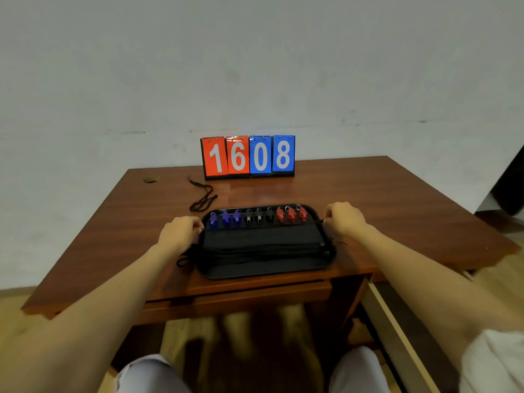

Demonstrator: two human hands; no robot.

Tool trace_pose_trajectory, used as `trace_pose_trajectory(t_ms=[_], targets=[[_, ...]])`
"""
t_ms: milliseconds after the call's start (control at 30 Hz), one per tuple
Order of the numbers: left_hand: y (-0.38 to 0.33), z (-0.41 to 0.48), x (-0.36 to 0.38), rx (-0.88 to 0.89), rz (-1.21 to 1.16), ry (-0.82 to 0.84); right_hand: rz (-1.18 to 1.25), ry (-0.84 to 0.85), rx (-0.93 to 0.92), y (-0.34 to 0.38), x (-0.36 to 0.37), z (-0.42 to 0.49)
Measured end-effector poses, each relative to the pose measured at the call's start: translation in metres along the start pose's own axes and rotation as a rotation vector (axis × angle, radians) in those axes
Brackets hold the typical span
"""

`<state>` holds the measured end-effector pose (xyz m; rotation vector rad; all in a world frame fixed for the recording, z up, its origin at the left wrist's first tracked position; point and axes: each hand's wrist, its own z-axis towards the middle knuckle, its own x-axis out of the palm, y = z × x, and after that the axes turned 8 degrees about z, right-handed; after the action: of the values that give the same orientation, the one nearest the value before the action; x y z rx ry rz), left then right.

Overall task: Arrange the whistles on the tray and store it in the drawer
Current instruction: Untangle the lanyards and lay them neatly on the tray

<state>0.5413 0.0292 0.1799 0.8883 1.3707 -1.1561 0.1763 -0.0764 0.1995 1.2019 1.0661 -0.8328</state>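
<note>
The brown wooden desk (pixel 368 199) fills the middle of my view and stands against a pale wall (pixel 255 66). At my near right, below the desk top, a pale-sided drawer (pixel 397 333) seems to stand pulled out.

The black tray (pixel 255 272) lies on the near middle of the desk, its long side towards me. Behind it, at the far edge by the wall, a flip scoreboard (pixel 248 157) stands upright and reads 16 in red and 08 in blue.

My left hand (pixel 181 231) is at the tray's left rim and my right hand (pixel 344 219) at its right rim. Both have their fingers curled in. Each pinches one end of a black cord (pixel 319 221) that runs taut across the tray, just near of the whistles.

A bundle of black cords (pixel 255 251) lies lengthwise over the near half of the tray, with loops spilling over the left rim onto the desk.

The whistles sit in one row along the tray's far side. Three blue whistles (pixel 225 218) are on the left, three black whistles (pixel 258 217) in the middle and three red whistles (pixel 292 214) on the right, their rings pointing away from me.

One loose lanyard (pixel 202 198) lies on the desk beyond the tray's far left corner.
</note>
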Motion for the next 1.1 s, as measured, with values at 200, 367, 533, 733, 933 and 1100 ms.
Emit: trace_pose_trajectory(t_ms=[200,367,533,733,933,1100], targets=[[0.0,-0.013,0.016,0.001,0.035,0.049,0.034,0.114,0.026,-0.012,0.012,-0.016],[0.002,-0.022,0.026,0.026,0.134,-0.018,0.099,0.117,0.026,-0.018,0.02,-0.023],[0.004,-0.026,0.033,0.056,0.178,-0.063,0.045,0.126,0.005,-0.018,0.029,-0.028],[0.002,-0.029,0.039,0.053,0.205,-0.099,-0.086,0.103,-0.069,-0.016,0.033,-0.03],[0.003,-0.031,0.042,0.052,0.2,-0.102,-0.105,0.127,-0.089,-0.016,0.035,-0.031],[0.003,-0.036,0.045,0.104,0.147,-0.167,-0.048,0.114,-0.147,-0.014,0.033,-0.033]])
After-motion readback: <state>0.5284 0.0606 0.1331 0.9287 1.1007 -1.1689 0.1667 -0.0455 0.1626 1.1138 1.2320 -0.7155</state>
